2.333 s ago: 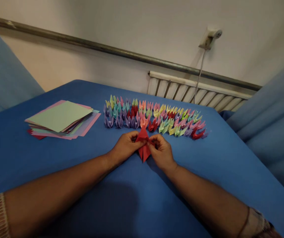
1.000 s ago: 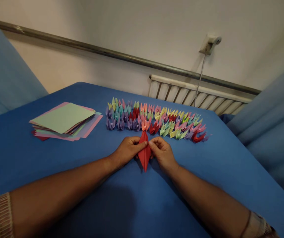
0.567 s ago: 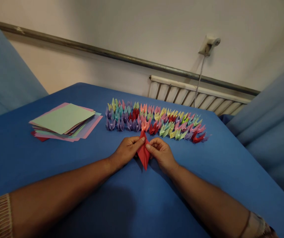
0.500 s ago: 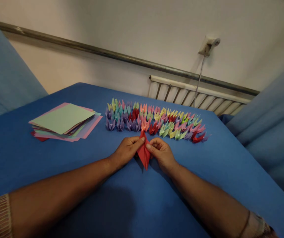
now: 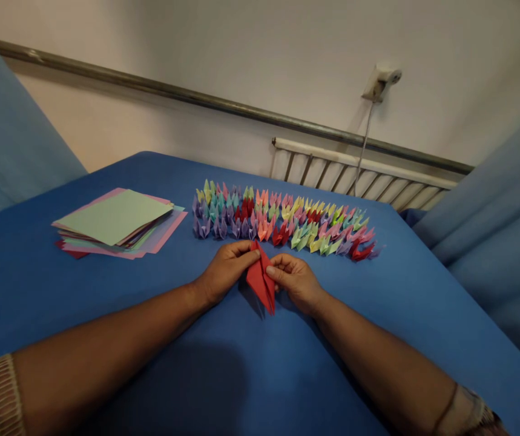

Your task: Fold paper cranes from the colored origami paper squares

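Red paper (image 5: 261, 281), folded into a narrow pointed shape, sits at the middle of the frame, low over the blue counter (image 5: 241, 375), its lower tip pointing toward the bottom of the frame. The left hand (image 5: 223, 272) pinches its upper edge from the left of the frame, fingers curled and thumb pressed to the fold. The right hand (image 5: 293, 281) grips the same piece from the right of the frame, with its fingertips (image 5: 272, 274) closed on the paper's side. Both hands are grasping the red paper, and whether its lower tip touches the counter cannot be told.

Just above the hands in the frame, rows of small folded paper figures (image 5: 282, 221) in purple, red, pink, yellow and green stand close together in a band across the counter. A stack of coloured paper sheets (image 5: 117, 221) lies at centre left, well apart from the hands, a pale green sheet on top. Behind the counter, a metal rail (image 5: 196, 97) runs along the wall, and a cord (image 5: 365, 142) hangs from a wall plug (image 5: 380, 82) at upper right.
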`<state>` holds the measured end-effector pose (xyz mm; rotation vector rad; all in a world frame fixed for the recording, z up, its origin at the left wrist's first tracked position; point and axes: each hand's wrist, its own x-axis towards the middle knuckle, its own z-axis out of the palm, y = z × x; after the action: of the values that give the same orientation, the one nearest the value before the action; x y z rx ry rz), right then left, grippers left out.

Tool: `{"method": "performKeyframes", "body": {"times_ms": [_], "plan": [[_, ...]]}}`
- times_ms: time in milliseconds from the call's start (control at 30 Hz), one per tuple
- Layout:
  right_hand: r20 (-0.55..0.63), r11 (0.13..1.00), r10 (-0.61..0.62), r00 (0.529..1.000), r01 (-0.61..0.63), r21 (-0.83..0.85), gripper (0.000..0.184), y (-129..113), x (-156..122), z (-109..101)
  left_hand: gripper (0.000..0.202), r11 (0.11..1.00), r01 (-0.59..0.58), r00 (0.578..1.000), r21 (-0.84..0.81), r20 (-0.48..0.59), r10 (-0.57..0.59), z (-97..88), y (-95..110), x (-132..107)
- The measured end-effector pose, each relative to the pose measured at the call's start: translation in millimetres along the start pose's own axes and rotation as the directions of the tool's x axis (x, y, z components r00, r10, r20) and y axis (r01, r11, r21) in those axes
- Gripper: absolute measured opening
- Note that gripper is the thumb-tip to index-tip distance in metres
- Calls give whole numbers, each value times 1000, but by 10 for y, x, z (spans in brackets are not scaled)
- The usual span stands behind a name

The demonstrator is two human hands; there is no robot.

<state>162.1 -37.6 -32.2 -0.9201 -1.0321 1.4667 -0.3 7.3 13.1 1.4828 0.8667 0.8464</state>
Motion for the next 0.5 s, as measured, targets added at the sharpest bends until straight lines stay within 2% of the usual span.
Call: {"method": "performKeyframes", "body": {"times_ms": [233,400,500], "plan": [[-53,999,-8,999,6,-41,35,-12,2,15,35,998,45,999,-53,-6,-46,5,-38,22],[-103,996,-47,994,39,-82,38,-14,-5,39,38,998,22,996,64,89,-28,17,-47,14],[-93,991,-67,993,56,-119,38,-16,-16,55,36,996,0,999,88,52,-4,24,-52,10]]}}
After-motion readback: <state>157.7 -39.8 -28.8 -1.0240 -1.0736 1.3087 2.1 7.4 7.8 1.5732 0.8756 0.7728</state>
